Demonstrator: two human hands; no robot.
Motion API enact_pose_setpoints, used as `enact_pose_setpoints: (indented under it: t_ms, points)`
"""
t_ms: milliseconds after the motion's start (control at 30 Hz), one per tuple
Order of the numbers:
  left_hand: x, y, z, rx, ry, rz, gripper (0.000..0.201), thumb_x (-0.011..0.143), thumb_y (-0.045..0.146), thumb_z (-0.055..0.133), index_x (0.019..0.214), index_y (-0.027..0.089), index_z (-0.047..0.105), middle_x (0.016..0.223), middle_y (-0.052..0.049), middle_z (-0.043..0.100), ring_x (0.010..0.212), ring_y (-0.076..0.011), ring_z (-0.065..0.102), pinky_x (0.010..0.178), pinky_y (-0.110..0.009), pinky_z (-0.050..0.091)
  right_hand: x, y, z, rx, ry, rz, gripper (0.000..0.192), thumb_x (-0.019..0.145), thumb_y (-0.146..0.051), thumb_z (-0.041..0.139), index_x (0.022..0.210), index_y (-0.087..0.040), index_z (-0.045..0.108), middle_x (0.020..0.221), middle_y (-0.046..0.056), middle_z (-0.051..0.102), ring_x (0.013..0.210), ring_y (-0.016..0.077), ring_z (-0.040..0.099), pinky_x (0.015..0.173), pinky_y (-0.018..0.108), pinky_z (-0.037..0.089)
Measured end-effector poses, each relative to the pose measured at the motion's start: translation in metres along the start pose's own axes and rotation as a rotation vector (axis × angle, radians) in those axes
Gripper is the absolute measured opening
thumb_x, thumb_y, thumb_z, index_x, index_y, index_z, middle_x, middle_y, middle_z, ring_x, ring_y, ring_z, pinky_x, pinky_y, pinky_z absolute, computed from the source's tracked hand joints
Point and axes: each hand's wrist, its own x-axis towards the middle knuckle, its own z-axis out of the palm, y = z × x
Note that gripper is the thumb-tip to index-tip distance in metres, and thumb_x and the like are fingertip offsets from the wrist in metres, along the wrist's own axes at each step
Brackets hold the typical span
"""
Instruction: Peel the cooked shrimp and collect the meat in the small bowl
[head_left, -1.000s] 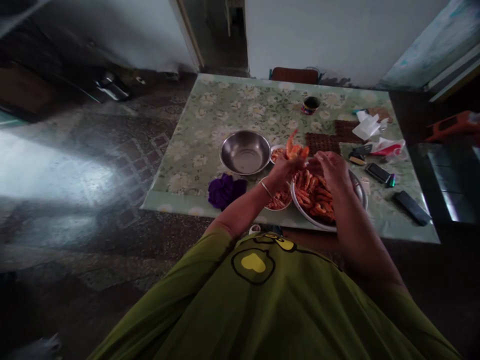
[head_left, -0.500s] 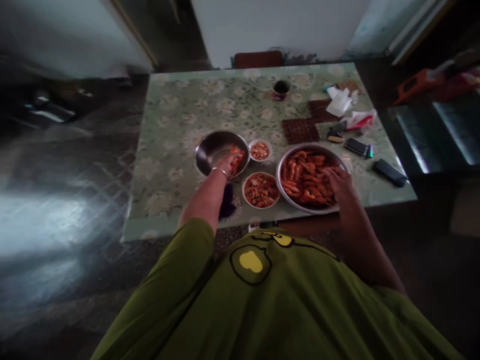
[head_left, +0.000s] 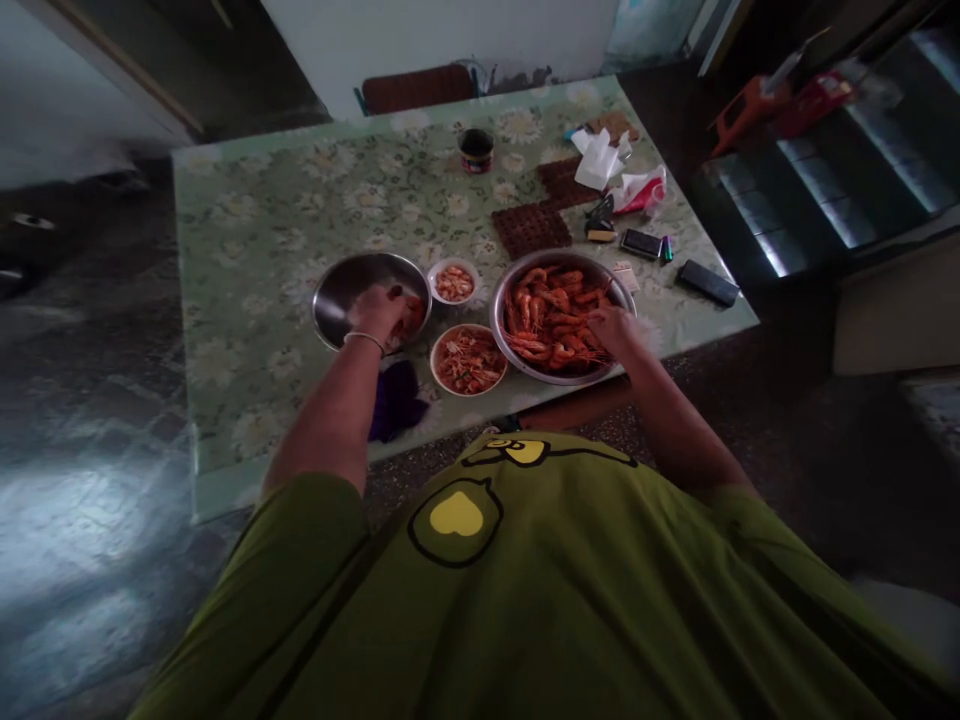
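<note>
Left hand (head_left: 377,312) is over the near rim of the steel bowl (head_left: 346,290), fingers curled around an orange shrimp piece (head_left: 411,314) that sits inside the bowl on its right side; grip looks closed on it, though the detail is small. A bangle shows on that wrist. Right hand (head_left: 613,328) rests at the near right edge of the big metal basin (head_left: 503,300), fingers down among the whole red shrimp (head_left: 551,312) heaped in it; can't tell whether it's gripping one or just touching. Between the two hands: a small white bowl (head_left: 453,283) with pale peeled bits just beside the steel bowl, and a wider bowl of shells (head_left: 469,360) nearer the table edge, touching or nearly touching the basin. Purple cloth (head_left: 396,398) lies at the near edge, partly under the left forearm. All this sits on a green floral tablecloth (head_left: 255,240). Far side: dark can (head_left: 476,150), two brown mats (head_left: 531,229), crumpled white tissue (head_left: 598,158), a phone (head_left: 642,243) and a dark remote (head_left: 707,283) to the right of the basin. The person wears a green shirt (head_left: 525,600).
</note>
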Motion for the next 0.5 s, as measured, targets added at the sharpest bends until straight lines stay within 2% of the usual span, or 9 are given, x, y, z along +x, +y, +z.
enact_pose_setpoints:
  t_ms: [67, 100, 200, 267, 367, 500]
  points:
    - [-0.022, 0.030, 0.006, 0.020, 0.083, -0.016, 0.030, 0.097, 0.027, 0.065, 0.116, 0.006, 0.072, 0.125, -0.022, 0.075, 0.125, -0.0359, 0.065, 0.108, -0.047, 0.045, 0.010, -0.005, 0.006, -0.180, -0.076, -0.067, 0.032, 0.097, -0.027, 0.058, 0.120, -0.020, 0.080, 0.128, 0.013, 0.074, 0.116, 0.0292, 0.067, 0.103, 0.040, 0.051]
    - [-0.036, 0.049, 0.013, 0.025, 0.092, 0.009, 0.031, 0.100, 0.027, 0.060, 0.122, 0.008, 0.072, 0.128, -0.021, 0.074, 0.123, -0.0331, 0.067, 0.107, -0.045, 0.047, 0.014, -0.008, 0.009, -0.241, -0.102, -0.101, 0.034, 0.098, -0.028, 0.057, 0.123, -0.020, 0.079, 0.132, 0.014, 0.072, 0.121, 0.0302, 0.064, 0.106, 0.040, 0.049]
    - [-0.080, 0.102, 0.045, -0.034, -0.039, 0.174, 0.021, 0.099, 0.027, 0.064, 0.111, 0.019, 0.078, 0.115, -0.011, 0.079, 0.107, -0.0267, 0.072, 0.100, -0.039, 0.053, 0.024, -0.012, 0.019, -0.340, -0.120, -0.188, 0.039, 0.098, -0.030, 0.056, 0.128, -0.015, 0.077, 0.139, 0.018, 0.067, 0.132, 0.0342, 0.056, 0.113, 0.044, 0.043]
    - [-0.105, 0.131, 0.070, -0.074, -0.157, 0.274, 0.016, 0.095, 0.024, 0.067, 0.104, 0.021, 0.080, 0.108, -0.009, 0.080, 0.101, -0.0251, 0.073, 0.096, -0.037, 0.055, 0.029, -0.013, 0.022, -0.365, -0.129, -0.227, 0.040, 0.098, -0.029, 0.056, 0.128, -0.012, 0.076, 0.141, 0.021, 0.065, 0.134, 0.0357, 0.055, 0.115, 0.046, 0.040]
    - [-0.124, 0.159, 0.104, -0.122, -0.286, 0.372, 0.023, 0.091, 0.020, 0.068, 0.111, 0.019, 0.080, 0.112, -0.011, 0.080, 0.103, -0.0256, 0.074, 0.098, -0.037, 0.056, 0.037, -0.013, 0.016, -0.363, -0.197, -0.275, 0.034, 0.097, -0.030, 0.059, 0.120, -0.014, 0.079, 0.132, 0.019, 0.072, 0.124, 0.0342, 0.063, 0.107, 0.042, 0.044]
    - [-0.125, 0.182, 0.135, -0.226, -0.272, 0.438, 0.040, 0.084, 0.018, 0.076, 0.124, 0.016, 0.076, 0.131, -0.016, 0.075, 0.126, -0.0316, 0.068, 0.113, -0.040, 0.049, 0.048, -0.008, -0.006, -0.209, -0.275, -0.433, 0.033, 0.095, -0.044, 0.066, 0.105, -0.017, 0.082, 0.109, 0.013, 0.080, 0.102, 0.0277, 0.071, 0.085, 0.032, 0.048]
